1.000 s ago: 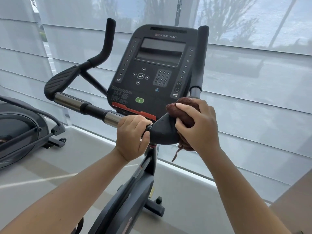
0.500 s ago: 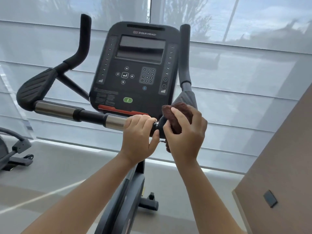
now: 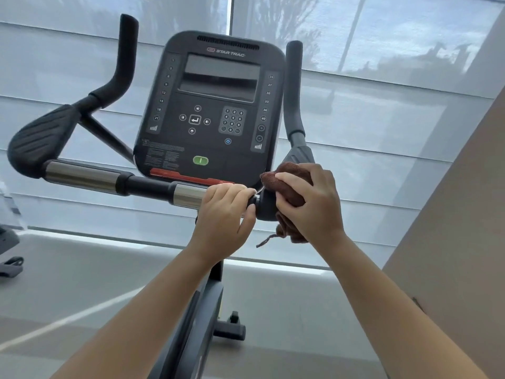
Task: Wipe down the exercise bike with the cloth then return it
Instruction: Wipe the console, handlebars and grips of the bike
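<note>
I watch the left hand [image 3: 224,212] grip the horizontal handlebar [image 3: 147,184] of the exercise bike [image 3: 202,324], its fingers [image 3: 232,191] curled tight round the bar just below the console [image 3: 216,105]. The right hand [image 3: 311,203] holds the brown cloth [image 3: 289,184] bunched against the dark pad [image 3: 265,206] at the bar's right end, fingers clamped over the wad, a frayed thread dangling beneath. The two hands sit just beside each other. Another machine [image 3: 8,266] shows at the left edge, on the floor.

Gym, exercise bike [image 3: 218,119], neighbouring machine [image 3: 8,253]
</note>
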